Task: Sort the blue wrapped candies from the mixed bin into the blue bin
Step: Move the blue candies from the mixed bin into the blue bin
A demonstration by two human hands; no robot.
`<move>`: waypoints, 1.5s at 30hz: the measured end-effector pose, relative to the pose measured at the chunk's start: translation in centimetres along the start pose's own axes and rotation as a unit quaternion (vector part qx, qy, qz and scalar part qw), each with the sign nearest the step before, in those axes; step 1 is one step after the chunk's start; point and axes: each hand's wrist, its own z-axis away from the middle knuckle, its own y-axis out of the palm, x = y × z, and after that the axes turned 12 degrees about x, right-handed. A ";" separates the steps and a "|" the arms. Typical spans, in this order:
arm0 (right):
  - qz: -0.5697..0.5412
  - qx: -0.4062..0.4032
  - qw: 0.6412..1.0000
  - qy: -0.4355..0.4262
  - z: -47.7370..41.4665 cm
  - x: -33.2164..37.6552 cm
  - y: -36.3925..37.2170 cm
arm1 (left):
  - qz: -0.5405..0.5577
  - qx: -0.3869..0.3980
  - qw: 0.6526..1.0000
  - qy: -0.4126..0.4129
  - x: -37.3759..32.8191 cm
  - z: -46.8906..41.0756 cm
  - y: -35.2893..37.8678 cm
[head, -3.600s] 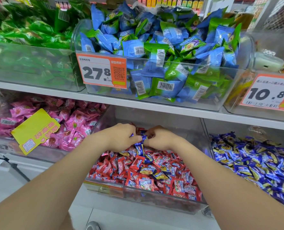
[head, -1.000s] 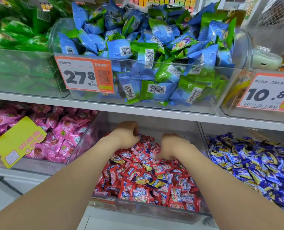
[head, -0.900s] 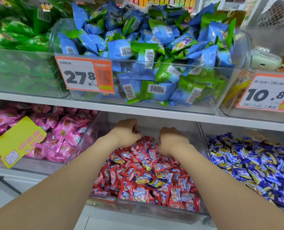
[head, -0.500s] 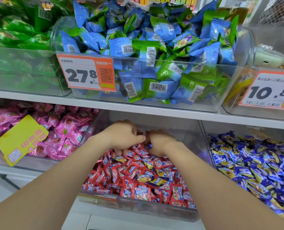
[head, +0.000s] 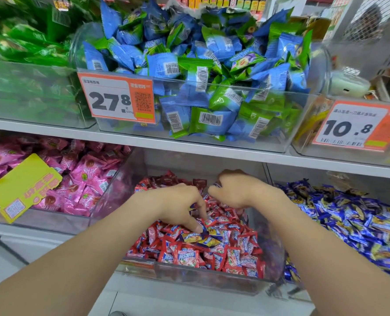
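Note:
The clear mixed bin (head: 189, 278) sits centre on the lower shelf, full of red wrapped candies with a few blue and yellow wrapped candies (head: 209, 241) near the middle. The blue bin (head: 376, 192) stands to its right, heaped with blue wrapped candies (head: 360, 224). My left hand (head: 178, 206) is down in the red pile with fingers curled; a bit of blue wrapper shows under them, and one fingertip touches a blue candy. My right hand (head: 237, 192) hovers over the back of the mixed bin, closed in a fist with a blue wrapper peeking out by the thumb.
A bin of pink candies (head: 75, 179) with a yellow tag (head: 25, 185) stands to the left. The shelf edge (head: 212, 151) just above the hands carries a bin of blue and green packets (head: 201, 87) with price tags, and a green bin (head: 18, 53).
My left hand has moved from the back of the pile toward the front and dug into the candies. My right hand has lifted a little and stayed closed.

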 end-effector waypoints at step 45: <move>-0.027 -0.048 0.979 -0.197 6.3 -1.2 2.9 | 0.015 -0.159 0.983 -0.090 -0.5 4.5 -0.3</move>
